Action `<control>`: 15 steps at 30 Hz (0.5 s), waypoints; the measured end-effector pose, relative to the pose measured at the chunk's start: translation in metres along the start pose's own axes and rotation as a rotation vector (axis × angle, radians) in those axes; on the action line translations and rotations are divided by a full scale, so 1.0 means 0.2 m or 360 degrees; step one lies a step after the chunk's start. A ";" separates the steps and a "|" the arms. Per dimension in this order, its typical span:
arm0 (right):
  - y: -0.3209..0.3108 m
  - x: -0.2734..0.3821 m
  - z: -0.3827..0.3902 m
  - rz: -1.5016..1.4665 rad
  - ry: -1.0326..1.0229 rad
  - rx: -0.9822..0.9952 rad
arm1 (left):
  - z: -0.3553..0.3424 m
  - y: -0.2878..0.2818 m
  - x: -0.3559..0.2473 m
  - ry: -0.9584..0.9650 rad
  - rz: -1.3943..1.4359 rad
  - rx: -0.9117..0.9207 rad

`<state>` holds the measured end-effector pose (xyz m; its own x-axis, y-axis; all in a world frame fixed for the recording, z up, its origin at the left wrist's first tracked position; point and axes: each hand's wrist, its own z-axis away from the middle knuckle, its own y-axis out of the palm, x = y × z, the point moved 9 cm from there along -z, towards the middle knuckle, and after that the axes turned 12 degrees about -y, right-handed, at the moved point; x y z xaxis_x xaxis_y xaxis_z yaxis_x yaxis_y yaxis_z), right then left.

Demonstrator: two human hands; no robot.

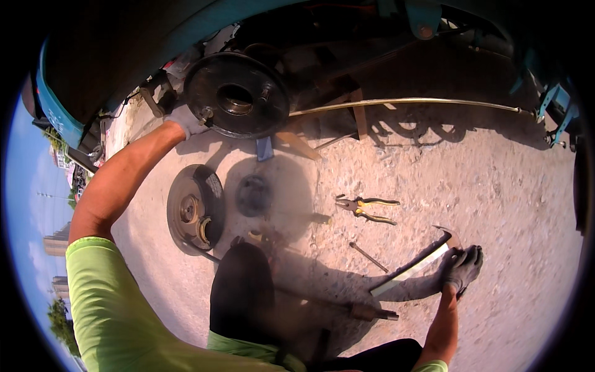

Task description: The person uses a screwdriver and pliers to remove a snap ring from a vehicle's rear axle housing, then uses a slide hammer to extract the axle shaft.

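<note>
- Head view, upper left: left hand (186,121) in a pale glove, stretched up at the end of a bare forearm, fingers closed on the lower-left rim of the round dark backing plate (237,94) fixed under the teal vehicle body (186,34).
- Right of that plate: long pale metal rod (409,101) running across toward the teal brackets (555,108) at the far right.
- Just below the plate: small blue upright object (264,149) on the ground; too blurred to tell any label.
- On the sandy ground (496,186), centre left: brake drum (195,208) lying tilted, with a smaller dark round cap (253,195) just beside it on the right.
- Centre: yellow-handled pliers (365,208) lying flat, jaws pointing left; thin dark pin (369,257) lower down, apart from them.
- Lower right: right hand (462,266) in a dark glove, spread flat and pressing on the ground, fingertips touching the upper end of a long pale flat bar (412,268); not clenched around it.
- Bottom centre: dark rod with a metal collar (362,312) lying near the knee in dark trousers (242,291).
</note>
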<state>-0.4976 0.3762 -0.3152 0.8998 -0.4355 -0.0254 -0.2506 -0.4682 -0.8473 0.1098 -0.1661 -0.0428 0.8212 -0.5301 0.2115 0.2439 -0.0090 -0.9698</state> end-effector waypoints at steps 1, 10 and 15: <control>-0.02 0.01 -0.01 0.0011 -0.0003 -0.0012 | 0.00 0.00 -0.03 -0.0013 -0.0040 -0.0012; -0.10 0.05 -0.11 -0.0043 0.0103 -0.0008 | 0.01 -0.06 -0.09 -0.0155 -0.0155 0.0009; -0.04 0.02 -0.08 -0.0124 0.0239 0.0149 | 0.04 -0.11 -0.13 0.0071 -0.0183 -0.0037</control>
<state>-0.4976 0.3655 -0.2993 0.8501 -0.5137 0.1158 -0.1415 -0.4347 -0.8894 0.0884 -0.1452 -0.0267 0.7643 -0.5618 0.3165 0.3229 -0.0914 -0.9420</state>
